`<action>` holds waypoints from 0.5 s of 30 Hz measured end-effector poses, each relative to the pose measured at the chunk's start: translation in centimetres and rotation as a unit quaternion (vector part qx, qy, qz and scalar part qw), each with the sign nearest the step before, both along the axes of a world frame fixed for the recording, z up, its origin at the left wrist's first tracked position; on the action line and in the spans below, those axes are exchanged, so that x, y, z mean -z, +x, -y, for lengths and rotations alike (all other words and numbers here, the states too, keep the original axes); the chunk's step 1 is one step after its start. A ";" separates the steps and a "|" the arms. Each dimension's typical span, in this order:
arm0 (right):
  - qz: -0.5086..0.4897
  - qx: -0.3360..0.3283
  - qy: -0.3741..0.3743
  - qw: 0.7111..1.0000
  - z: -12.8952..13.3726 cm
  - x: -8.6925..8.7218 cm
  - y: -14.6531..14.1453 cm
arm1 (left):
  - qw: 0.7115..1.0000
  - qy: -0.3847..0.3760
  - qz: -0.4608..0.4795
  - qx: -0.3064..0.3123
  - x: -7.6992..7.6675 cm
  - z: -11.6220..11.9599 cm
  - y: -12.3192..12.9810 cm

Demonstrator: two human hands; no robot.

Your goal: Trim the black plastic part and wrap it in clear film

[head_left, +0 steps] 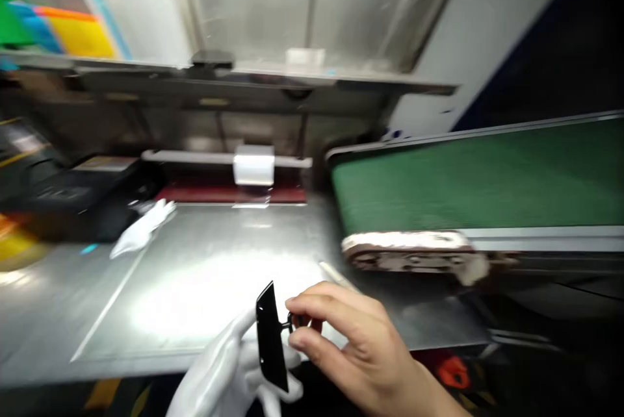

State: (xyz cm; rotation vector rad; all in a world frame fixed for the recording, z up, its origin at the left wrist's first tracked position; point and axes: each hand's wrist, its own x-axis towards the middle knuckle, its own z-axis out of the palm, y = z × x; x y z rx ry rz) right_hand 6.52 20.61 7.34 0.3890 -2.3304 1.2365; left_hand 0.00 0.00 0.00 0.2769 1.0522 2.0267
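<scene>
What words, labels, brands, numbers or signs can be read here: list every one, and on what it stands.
None can be read.
Blue marks on the pale panel behind the green belt: too blurred to read.
Pale patch on the black machine: too blurred to tell whether it bears print.
Black plate: no lettering visible.

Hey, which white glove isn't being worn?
The white glove lying on the grey metal table beside the black boxy device; the other covers the left hand, by the flat black panel.

Left of the conveyor (478, 176), beyond the panel (272, 342), the table (195, 274) bears a probable glove (143, 228).
</scene>
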 end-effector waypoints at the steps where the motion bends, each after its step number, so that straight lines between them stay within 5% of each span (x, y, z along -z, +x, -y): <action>1: 0.025 -0.023 -0.016 0.999 1.6 1.3 -0.9 | 1.000 0.002 0.016 -0.018 0.7 1.9 0.0; 6: 0.146 -0.099 -0.073 0.982 6.6 5.0 -3.7 | 0.988 0.126 0.070 -0.058 4.2 6.7 -0.6; 15: 0.189 -0.103 -0.100 0.971 9.5 7.7 -3.7 | 0.972 0.203 0.099 -0.069 7.0 8.5 0.2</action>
